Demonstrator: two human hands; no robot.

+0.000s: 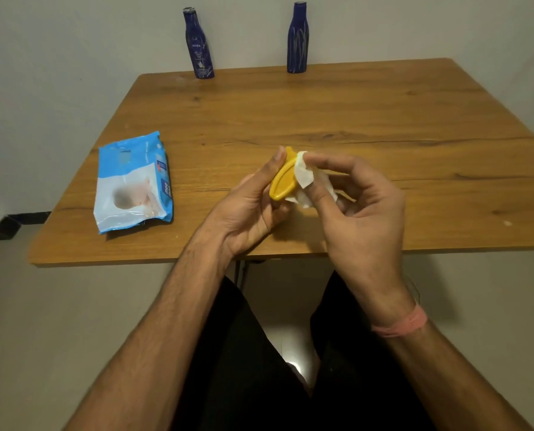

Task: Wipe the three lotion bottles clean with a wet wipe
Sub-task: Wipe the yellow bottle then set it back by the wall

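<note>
My left hand (253, 209) grips a yellow lotion bottle (282, 180) above the table's near edge, its end turned toward me. My right hand (362, 209) pinches a white wet wipe (304, 178) and presses it against the bottle's right side. Most of the bottle's body is hidden behind my fingers and the wipe. Two dark blue lotion bottles stand upright at the table's far edge: one on the left (198, 45) with white lettering, and one on the right (298, 38) with pale streaks on it.
A blue and white pack of wet wipes (133, 185) lies flat on the left part of the wooden table (384, 126). A plain wall rises just behind the far edge. My legs in dark trousers are below the near edge.
</note>
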